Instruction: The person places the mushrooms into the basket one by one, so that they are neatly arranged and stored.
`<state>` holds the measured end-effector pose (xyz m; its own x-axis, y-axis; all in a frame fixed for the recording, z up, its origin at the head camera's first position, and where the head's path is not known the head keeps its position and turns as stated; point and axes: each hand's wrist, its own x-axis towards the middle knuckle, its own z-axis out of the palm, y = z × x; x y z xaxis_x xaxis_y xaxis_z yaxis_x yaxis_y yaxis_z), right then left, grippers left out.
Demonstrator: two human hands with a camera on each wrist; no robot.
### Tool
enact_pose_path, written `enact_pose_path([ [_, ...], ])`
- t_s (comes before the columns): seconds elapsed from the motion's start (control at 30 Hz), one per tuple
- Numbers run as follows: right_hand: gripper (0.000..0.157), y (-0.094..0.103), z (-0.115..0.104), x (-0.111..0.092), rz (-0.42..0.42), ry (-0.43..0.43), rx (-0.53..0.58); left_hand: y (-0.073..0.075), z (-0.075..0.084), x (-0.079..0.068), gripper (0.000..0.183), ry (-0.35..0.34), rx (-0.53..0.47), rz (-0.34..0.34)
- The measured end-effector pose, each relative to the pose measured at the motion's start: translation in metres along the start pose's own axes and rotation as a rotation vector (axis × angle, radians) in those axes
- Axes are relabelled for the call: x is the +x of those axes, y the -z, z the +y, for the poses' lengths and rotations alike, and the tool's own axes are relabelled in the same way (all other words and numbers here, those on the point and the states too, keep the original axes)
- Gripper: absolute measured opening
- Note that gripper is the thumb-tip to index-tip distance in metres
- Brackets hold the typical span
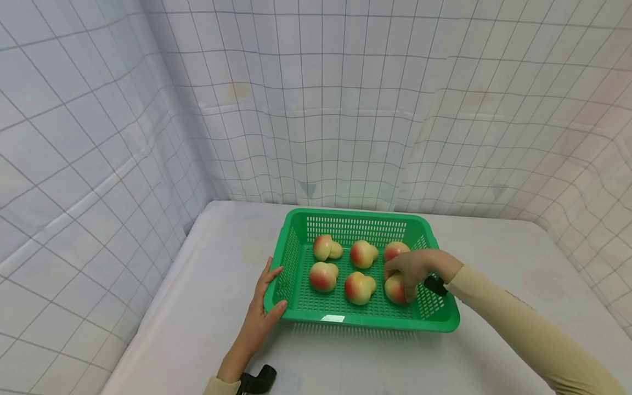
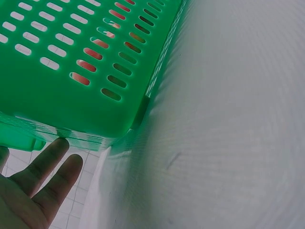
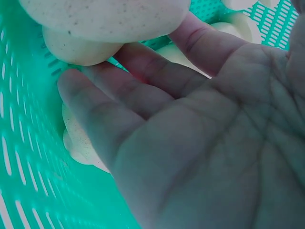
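A green plastic basket (image 1: 365,320) holds several toy mushrooms with red-and-yellow caps, lying in two rows. At the basket's front right, my right hand (image 1: 412,266) grips one mushroom (image 1: 395,289) from above. The right wrist view shows my fingers bent against this mushroom (image 3: 107,19), with other mushrooms behind and below them. My left hand (image 1: 259,319) rests at the basket's front left corner, with thumb and a finger over the rim. In the left wrist view its fingers (image 2: 52,186) extend straight alongside the slotted wall.
The basket stands on a table covered with white cloth (image 1: 222,247). White curtains with a dark grid (image 1: 345,109) hang behind the table and along both sides. Beside the gripped mushroom, another mushroom (image 1: 396,250) lies at the back right, near the right hand.
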<state>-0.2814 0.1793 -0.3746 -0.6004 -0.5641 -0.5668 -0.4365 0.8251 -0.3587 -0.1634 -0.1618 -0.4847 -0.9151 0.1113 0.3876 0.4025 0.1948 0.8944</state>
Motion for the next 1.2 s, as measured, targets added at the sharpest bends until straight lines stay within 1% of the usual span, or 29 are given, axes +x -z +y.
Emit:
enact_pose_path([
  [0.3, 0.049, 0.0, 0.002, -0.001, 0.007, -0.004, 0.019, -0.001, 0.001, 0.001, 0.062, 0.0, -0.016, -0.004],
  [0.4, 0.049, 0.0, 0.002, -0.002, 0.012, 0.016, 0.006, -0.001, 0.0, 0.001, 0.062, -0.002, -0.009, -0.002],
  [0.5, 0.046, 0.001, 0.0, -0.006, 0.024, 0.041, -0.014, -0.001, 0.0, 0.001, 0.062, -0.007, 0.001, 0.003],
  [0.7, 0.042, 0.004, -0.006, -0.017, 0.053, 0.067, 0.008, -0.001, 0.001, 0.002, 0.062, 0.001, -0.003, 0.003],
  [0.8, 0.042, 0.004, -0.007, -0.021, 0.079, 0.1, 0.02, -0.001, 0.001, 0.002, 0.062, 0.004, -0.001, -0.001],
  [0.9, 0.038, 0.004, -0.007, -0.025, 0.128, 0.188, 0.004, -0.001, 0.002, 0.002, 0.062, -0.003, 0.003, 0.002],
  [1.03, 0.033, 0.004, -0.008, -0.028, 0.247, 0.31, -0.007, 0.0, 0.002, 0.001, 0.062, -0.016, -0.003, 0.01],
  [1.1, 0.034, 0.003, -0.01, -0.03, 0.314, 0.344, 0.004, 0.0, 0.001, 0.0, 0.062, -0.013, -0.007, 0.012],
  [1.2, 0.04, 0.001, -0.014, -0.035, 0.409, 0.36, 0.031, 0.001, 0.002, -0.001, 0.063, -0.003, -0.004, 0.017],
])
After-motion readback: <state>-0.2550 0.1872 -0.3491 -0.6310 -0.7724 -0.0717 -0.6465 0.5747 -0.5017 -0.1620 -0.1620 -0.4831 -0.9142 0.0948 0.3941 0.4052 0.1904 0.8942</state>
